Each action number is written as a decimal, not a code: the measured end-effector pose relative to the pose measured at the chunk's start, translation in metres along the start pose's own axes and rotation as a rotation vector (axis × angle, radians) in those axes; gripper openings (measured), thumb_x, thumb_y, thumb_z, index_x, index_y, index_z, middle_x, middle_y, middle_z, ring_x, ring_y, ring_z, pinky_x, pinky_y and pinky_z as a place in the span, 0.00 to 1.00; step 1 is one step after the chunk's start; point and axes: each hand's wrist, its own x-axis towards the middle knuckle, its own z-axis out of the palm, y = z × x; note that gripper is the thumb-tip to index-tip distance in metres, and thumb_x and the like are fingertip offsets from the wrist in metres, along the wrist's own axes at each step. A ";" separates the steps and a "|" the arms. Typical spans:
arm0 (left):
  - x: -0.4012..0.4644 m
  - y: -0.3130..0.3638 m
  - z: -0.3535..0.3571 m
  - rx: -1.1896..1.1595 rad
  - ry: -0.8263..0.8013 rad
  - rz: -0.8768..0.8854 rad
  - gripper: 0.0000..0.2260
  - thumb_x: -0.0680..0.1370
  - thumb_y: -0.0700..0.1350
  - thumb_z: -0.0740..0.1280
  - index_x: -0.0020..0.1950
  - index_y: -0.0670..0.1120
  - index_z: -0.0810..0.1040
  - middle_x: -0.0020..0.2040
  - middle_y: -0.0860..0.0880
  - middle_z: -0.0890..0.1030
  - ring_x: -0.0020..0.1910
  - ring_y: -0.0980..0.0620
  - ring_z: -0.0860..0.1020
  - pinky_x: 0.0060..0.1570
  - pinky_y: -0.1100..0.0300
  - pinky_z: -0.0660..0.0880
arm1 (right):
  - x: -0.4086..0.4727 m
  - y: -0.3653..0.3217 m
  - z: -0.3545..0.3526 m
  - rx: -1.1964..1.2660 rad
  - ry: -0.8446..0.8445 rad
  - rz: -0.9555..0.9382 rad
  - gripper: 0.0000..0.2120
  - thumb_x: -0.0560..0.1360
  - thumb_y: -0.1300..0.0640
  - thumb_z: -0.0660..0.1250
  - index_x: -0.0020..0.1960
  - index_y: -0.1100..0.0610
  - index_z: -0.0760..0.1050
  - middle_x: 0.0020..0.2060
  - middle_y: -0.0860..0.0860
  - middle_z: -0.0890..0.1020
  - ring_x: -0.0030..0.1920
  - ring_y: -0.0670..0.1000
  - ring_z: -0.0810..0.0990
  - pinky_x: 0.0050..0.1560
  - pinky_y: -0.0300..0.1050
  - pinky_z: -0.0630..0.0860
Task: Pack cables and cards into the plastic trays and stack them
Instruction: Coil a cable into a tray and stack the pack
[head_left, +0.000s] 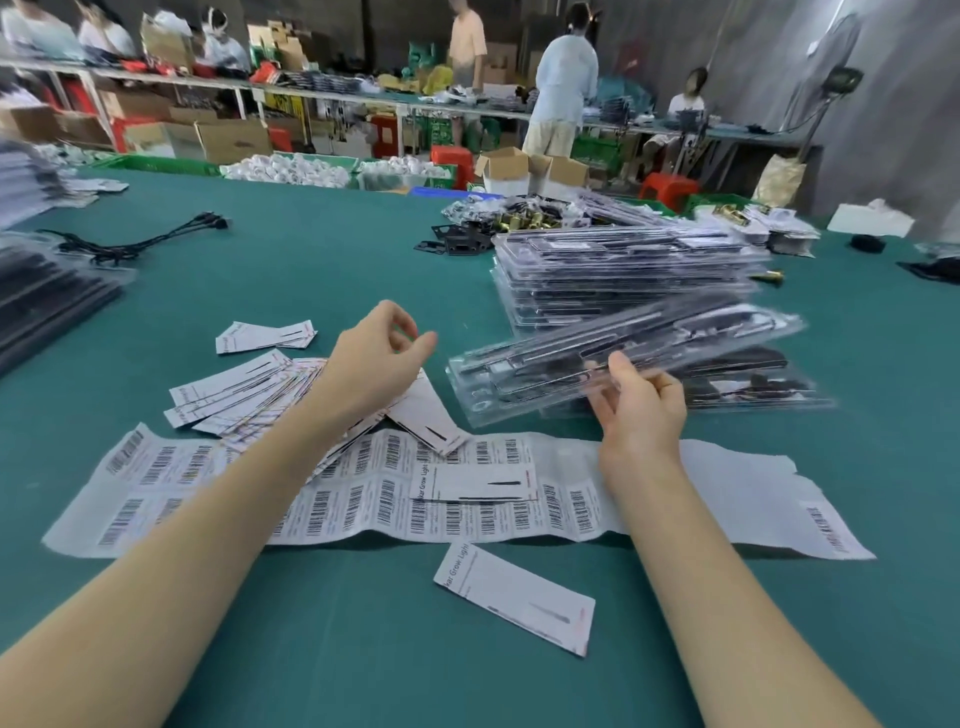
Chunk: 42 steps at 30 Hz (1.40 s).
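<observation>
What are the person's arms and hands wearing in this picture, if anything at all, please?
Nothing shows on them: both forearms are bare up to the frame's edge, with no sleeves in view. The left hand and right hand wear no gloves, and no watch, bracelet or ring is visible.

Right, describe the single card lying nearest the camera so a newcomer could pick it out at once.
Start at the long barcode sheet stretched across the green table. Just below it, between the two forearms, lies one white card alone on the cloth. Unlike the fanned cards under the left hand, it touches nothing and lies tilted.
</observation>
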 end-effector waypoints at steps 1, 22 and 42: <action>-0.002 0.002 0.002 -0.021 0.001 0.027 0.11 0.80 0.57 0.66 0.51 0.50 0.75 0.43 0.55 0.80 0.41 0.59 0.77 0.38 0.61 0.71 | 0.001 0.001 0.000 -0.009 0.031 0.015 0.14 0.78 0.62 0.71 0.44 0.55 0.65 0.43 0.54 0.80 0.39 0.49 0.84 0.41 0.39 0.82; -0.052 0.052 0.034 0.373 -0.588 0.531 0.24 0.72 0.63 0.73 0.61 0.51 0.78 0.54 0.54 0.80 0.53 0.53 0.76 0.54 0.58 0.74 | -0.004 -0.045 -0.008 -1.265 -0.671 -0.003 0.10 0.80 0.53 0.67 0.46 0.58 0.83 0.34 0.49 0.86 0.30 0.49 0.84 0.26 0.34 0.73; -0.029 0.034 0.013 0.134 -0.690 0.165 0.11 0.73 0.50 0.75 0.49 0.54 0.74 0.41 0.57 0.83 0.34 0.60 0.79 0.35 0.64 0.74 | -0.026 -0.042 0.010 -1.744 -1.081 -0.223 0.15 0.65 0.50 0.81 0.50 0.43 0.84 0.45 0.36 0.84 0.39 0.34 0.79 0.39 0.33 0.72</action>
